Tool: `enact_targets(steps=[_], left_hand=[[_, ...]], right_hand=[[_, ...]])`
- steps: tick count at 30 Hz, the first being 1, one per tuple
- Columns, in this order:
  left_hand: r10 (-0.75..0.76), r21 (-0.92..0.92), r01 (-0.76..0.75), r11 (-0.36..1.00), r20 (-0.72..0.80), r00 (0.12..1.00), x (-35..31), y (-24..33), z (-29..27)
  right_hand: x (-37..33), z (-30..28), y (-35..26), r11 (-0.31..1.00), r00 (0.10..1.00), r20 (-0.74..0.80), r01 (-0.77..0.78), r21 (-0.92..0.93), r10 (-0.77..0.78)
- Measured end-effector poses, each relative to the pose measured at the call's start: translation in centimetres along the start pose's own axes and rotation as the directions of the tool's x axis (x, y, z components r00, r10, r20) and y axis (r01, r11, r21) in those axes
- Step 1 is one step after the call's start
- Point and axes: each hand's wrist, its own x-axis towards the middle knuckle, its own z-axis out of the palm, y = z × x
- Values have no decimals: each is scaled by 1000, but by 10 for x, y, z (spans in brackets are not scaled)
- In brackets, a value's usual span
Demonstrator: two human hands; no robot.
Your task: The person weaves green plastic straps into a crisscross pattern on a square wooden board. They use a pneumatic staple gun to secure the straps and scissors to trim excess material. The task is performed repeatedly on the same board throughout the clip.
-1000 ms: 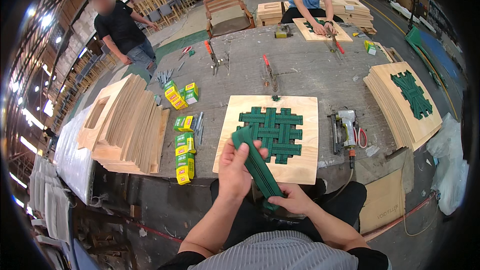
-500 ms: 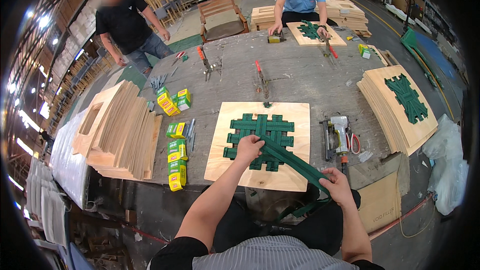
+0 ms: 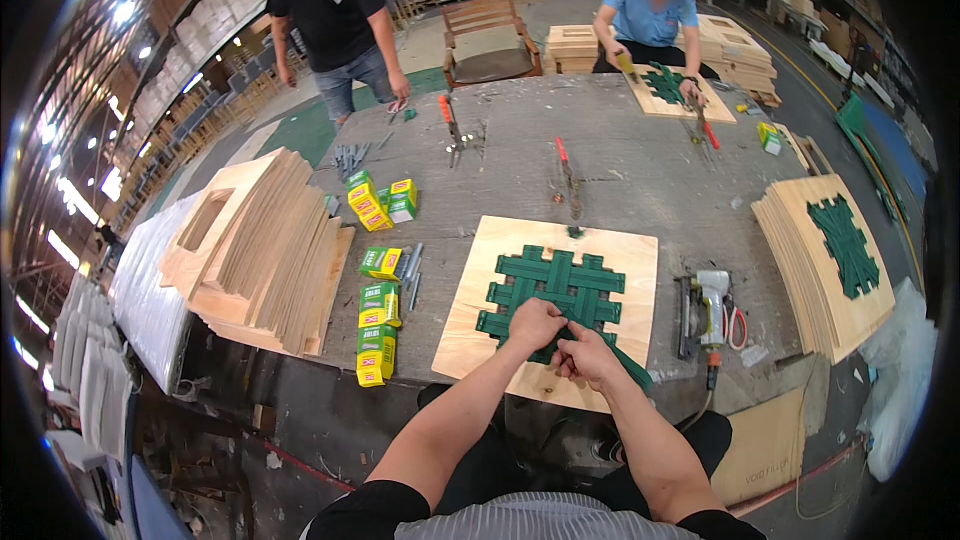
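A light plywood board (image 3: 465, 315) lies near the table's front edge. Dark green webbing straps (image 3: 548, 270) are woven crosswise over its middle. My left hand (image 3: 537, 326) is closed in a pinch on a green webbing strap (image 3: 633, 370), low on the weave. Close beside it on the right, my right hand (image 3: 588, 355) has its fingers curled on the same strap. The strap's loose end runs out past my right hand over the board's front right edge. My fingers hide the stretch of strap between them.
Right of the board lie a staple gun (image 3: 712, 302) and red-handled scissors (image 3: 738, 328). Red-handled pliers (image 3: 567, 180) lie beyond it. Yellow-green boxes (image 3: 378, 308) and stacked boards (image 3: 250, 265) stand left, more boards (image 3: 795, 265) right. Two people are across the table.
My right hand has moved left along the strap, up beside my left hand. The view has shifted. The seated co-worker has raised a yellow tool off the table; the standing person has come nearer.
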Motion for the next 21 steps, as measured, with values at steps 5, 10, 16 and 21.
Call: enact_targets(steps=[5, 10, 16, 21], left_hand=[[-39, 35, 42, 999, -62, 997, -5, 1, 3], [44, -29, -46, 999, -52, 998, 8, -3, 2], [132, 23, -131, 991, -223, 966, 45, -34, -26], [257, 96, -247, 964, -114, 960, 54, -44, -32]], right_hand=[[14, 7, -6, 978, 999, -30, -40, -207, 35], [30, -3, -11, 981, 983, 29, -180, -75, 182], [37, 14, 7, 758, 997, 75, -63, 649, 19], [61, 13, 6, 295, 966, 256, -232, 927, -44]])
